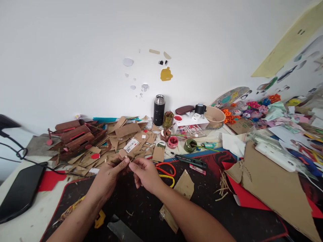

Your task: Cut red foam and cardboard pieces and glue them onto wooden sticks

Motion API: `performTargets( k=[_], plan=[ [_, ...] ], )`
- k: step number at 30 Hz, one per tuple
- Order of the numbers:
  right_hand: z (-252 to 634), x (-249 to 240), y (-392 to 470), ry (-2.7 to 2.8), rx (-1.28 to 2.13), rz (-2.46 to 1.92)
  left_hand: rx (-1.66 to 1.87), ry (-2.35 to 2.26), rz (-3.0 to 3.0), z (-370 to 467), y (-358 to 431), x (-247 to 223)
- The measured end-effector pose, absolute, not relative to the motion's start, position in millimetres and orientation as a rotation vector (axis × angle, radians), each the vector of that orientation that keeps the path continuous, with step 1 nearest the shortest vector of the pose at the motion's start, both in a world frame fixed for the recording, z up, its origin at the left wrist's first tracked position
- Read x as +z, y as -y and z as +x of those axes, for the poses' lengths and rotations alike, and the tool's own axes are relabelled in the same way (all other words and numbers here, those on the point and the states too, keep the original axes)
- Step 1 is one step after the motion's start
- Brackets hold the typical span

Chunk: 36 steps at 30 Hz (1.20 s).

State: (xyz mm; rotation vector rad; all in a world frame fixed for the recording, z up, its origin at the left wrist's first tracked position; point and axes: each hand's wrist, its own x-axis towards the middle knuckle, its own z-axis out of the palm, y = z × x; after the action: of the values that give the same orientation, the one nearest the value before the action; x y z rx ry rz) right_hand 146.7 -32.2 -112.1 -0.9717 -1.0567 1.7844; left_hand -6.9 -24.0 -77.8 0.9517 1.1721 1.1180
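My left hand [111, 174] pinches a small rounded piece of cardboard [123, 154] between thumb and fingers, above the dark mat. Close beside it, my right hand [146, 173] has thumb and forefinger pressed together at the edge of that piece; whether it grips the cardboard or something thin is hidden. Scissors [165, 169] with red and yellow handles lie on the mat just past my right hand. Under my right forearm is a flat strip of cardboard [185, 185]. A yellow-handled tool [100, 218] is partly covered by my left forearm.
Cardboard scraps [136, 134] pile up behind my hands, beside a brown model [75, 134]. A black flask [159, 111] and open paint jars [173, 142] stand near the wall. A utility knife [191, 160] lies on the mat; a large cardboard sheet [275, 188] is at right.
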Motion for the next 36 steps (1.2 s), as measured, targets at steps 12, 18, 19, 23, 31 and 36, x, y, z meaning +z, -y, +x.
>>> performTargets(
  k=[12, 18, 19, 23, 31, 36],
  plan=[
    [152.7, -112.6, 27.0, 0.985, 1.658, -1.045, 1.061, -1.174, 1.041, -7.1, 26.3, -64.6],
    [154.5, -113.6, 24.9, 0.964, 1.590, -1.034, 0.939, -1.159, 1.005, -3.7, 31.6, -70.3],
    [154.7, -113.5, 24.8, 0.960, 1.587, -1.030, 0.920, -1.159, 1.029, -4.7, 31.7, -70.6],
    [154.4, -112.5, 24.9, 0.946, 1.591, -1.015, 0.818, -1.160, 1.143, -8.2, 30.8, -69.1],
    [152.8, -112.9, 23.6, 0.963, 1.607, -1.005, 0.722, -1.167, 1.216, -13.3, 29.2, -72.9],
    [154.9, -110.0, 21.7, 0.931, 1.603, -0.999, 0.777, -1.144, 1.178, -13.7, 27.7, -71.3]
  ],
)
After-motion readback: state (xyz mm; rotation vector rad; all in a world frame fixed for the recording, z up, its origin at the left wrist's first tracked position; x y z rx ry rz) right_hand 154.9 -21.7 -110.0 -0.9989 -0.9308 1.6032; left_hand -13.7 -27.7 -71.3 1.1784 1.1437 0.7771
